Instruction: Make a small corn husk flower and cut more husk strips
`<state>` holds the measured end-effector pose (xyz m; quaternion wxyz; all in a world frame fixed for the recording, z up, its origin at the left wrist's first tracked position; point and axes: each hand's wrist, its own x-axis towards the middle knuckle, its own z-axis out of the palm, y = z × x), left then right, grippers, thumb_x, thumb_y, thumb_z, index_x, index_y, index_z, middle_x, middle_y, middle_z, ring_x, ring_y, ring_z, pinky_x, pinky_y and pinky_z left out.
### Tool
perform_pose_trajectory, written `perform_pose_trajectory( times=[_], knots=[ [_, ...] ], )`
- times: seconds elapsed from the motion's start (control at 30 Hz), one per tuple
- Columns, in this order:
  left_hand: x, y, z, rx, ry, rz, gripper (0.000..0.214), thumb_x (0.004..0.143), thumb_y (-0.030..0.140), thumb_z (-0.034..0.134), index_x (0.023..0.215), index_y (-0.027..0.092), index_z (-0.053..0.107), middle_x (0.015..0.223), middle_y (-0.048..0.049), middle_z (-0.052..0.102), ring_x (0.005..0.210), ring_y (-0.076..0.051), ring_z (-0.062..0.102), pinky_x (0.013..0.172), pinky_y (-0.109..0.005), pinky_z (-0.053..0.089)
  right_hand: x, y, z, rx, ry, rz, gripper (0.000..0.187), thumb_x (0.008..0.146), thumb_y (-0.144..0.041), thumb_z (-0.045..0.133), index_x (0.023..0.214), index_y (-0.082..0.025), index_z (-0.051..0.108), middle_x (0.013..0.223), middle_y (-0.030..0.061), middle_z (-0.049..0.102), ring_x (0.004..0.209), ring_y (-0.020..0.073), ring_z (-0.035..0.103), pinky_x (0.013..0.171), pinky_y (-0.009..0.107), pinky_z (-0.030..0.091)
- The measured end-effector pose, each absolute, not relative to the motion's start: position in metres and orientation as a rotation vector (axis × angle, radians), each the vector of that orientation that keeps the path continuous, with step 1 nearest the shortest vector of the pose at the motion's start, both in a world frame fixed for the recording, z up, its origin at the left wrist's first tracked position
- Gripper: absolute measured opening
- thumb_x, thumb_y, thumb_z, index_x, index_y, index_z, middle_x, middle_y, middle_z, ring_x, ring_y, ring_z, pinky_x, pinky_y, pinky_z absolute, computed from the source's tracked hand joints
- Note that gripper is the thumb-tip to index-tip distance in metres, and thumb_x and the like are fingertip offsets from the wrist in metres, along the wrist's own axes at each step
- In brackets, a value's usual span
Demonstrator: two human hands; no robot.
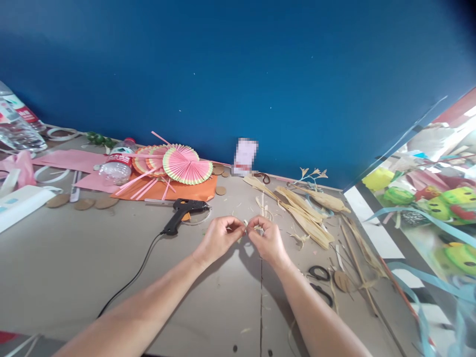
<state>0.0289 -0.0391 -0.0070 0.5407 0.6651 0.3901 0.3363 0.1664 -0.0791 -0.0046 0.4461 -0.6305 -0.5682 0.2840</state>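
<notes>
Both my hands meet over the middle of the grey table. My left hand and my right hand each pinch an end of a small pale straw strip held between their fingertips, just above the table. A black glue gun lies a little to the left of my left hand, its cord running toward me. To the right of my right hand lie several dried corn husk leaves.
Pink folded paper fans rest on an orange sheet at the back, beside a plastic bottle. Black scissors lie by my right forearm. Round cardboard discs, pink paper and tape rolls sit at left. A blue wall stands behind.
</notes>
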Motion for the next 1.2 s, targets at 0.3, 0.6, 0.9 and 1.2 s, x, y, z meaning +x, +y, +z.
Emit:
perform_pose_trajectory(
  times=[0.3,0.6,0.9,1.2],
  knots=[
    [0.032,-0.036,-0.006,1.198,0.838,0.704,0.023,0.067,0.035,0.061,0.065,0.012,0.061,0.058,-0.0010,0.058,0.057,-0.010,0.052,0.057,-0.022,0.041,0.167,-0.079,-0.004,-1.556,-1.139,1.004,0.012,0.065,-0.027,0.052,0.063,-0.016,0.052,0.052,-0.0040,0.047,0.045,0.0073,0.034,0.045,0.020,0.027],
    [0.032,-0.039,-0.001,1.121,0.859,0.652,0.019,0.063,0.031,0.063,0.070,0.013,0.061,0.063,-0.0022,0.060,0.062,-0.012,0.054,0.057,-0.021,0.041,0.172,-0.079,-0.005,-1.565,-1.118,1.019,0.011,0.064,-0.026,0.052,0.062,-0.015,0.052,0.046,-0.0059,0.041,0.042,0.0061,0.030,0.041,0.018,0.023],
    [0.029,-0.038,-0.007,1.520,0.880,0.717,0.013,0.066,0.025,0.053,0.065,0.014,0.059,0.060,-0.0008,0.058,0.057,-0.012,0.049,0.054,-0.021,0.037,0.165,-0.081,-0.001,-1.600,-1.298,0.887,0.005,0.060,-0.020,0.049,0.056,-0.017,0.050,0.053,-0.0039,0.045,0.047,0.0080,0.036,0.044,0.019,0.029],
    [0.033,-0.038,-0.012,1.445,0.913,0.734,0.007,0.058,0.016,0.047,0.054,0.014,0.053,0.051,0.0028,0.050,0.049,-0.009,0.043,0.048,-0.020,0.032,0.158,-0.082,-0.002,-1.599,-1.251,0.941,0.005,0.056,-0.017,0.046,0.055,-0.017,0.051,0.053,-0.0034,0.049,0.049,0.0091,0.039,0.047,0.020,0.031]
  ],
)
